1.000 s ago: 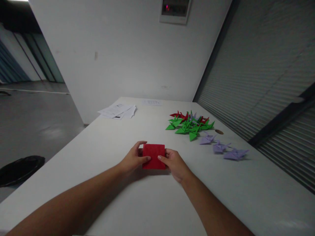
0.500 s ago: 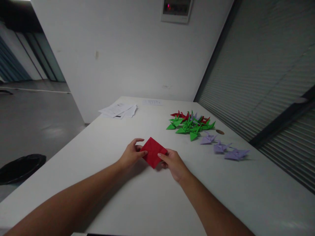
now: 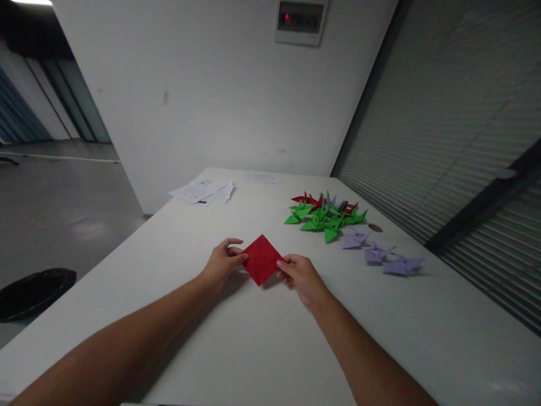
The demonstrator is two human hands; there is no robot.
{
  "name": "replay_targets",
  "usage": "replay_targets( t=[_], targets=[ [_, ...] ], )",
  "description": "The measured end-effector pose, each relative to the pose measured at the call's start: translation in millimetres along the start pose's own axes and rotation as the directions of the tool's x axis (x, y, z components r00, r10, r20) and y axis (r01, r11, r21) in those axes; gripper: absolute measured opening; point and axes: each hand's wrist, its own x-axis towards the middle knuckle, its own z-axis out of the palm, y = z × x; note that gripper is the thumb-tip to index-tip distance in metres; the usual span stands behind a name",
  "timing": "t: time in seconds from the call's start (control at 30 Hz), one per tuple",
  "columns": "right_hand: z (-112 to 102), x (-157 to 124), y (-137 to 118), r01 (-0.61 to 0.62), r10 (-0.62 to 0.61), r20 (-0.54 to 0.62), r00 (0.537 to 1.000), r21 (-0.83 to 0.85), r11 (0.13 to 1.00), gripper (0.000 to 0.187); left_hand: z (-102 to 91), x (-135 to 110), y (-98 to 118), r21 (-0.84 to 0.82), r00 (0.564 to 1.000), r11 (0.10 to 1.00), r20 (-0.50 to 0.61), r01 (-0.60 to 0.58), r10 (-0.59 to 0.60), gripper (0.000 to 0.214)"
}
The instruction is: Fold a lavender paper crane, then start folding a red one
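Observation:
A red square of origami paper (image 3: 262,260) is held just over the white table (image 3: 186,349), turned so that one corner points towards me. My left hand (image 3: 225,260) pinches its left corner between thumb and fingers. At the right corner, my right hand (image 3: 299,276) has it pinched in the same way, with the thumb on top. The undersides of the paper and some fingertips are hidden.
Green paper cranes (image 3: 315,224) are heaped at the right with some red ones (image 3: 307,198). Nearer, several purple cranes (image 3: 403,265) stand in a row by a brown disc (image 3: 375,228). Printed sheets (image 3: 198,190) lie at the far left; a black-lined bin (image 3: 38,287) is beside the table.
Both thumbs have shifted outward to the paper's side corners, so more of its face shows. It now looks smoother and slightly turned. The view has tipped a little.

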Motion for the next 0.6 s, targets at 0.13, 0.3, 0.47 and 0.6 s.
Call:
replay_targets(
  t=[0.13, 0.3, 0.47, 0.6],
  targets=[
    [-1, 0, 0, -0.006, 0.006, -0.001, 1.000, 0.029, 1.000, 0.036, -2.0, 2, -5, -0.061, 1.000, 0.998, -0.024, 0.009, -0.010, 0.046],
    [2, 1, 2, -0.008, 0.007, 0.005, 1.000, 0.131, 0.991, 0.037, 6.2, -3, -4, -0.214, 0.995, 0.972, 0.016, 0.100, -0.099, 0.044],
    [9, 1, 2, -0.016, 0.013, 0.017, 1.000, 0.202, 0.979, 0.039, 11.6, -6, -4, -0.281, 0.987, 0.947, 0.079, 0.157, -0.140, 0.040],
    [13, 1, 1, -0.014, 0.010, 0.018, 1.000, 0.259, 0.966, 0.038, 11.2, -6, -5, -0.344, 0.986, 0.925, 0.108, 0.158, -0.129, 0.034]
  ],
)
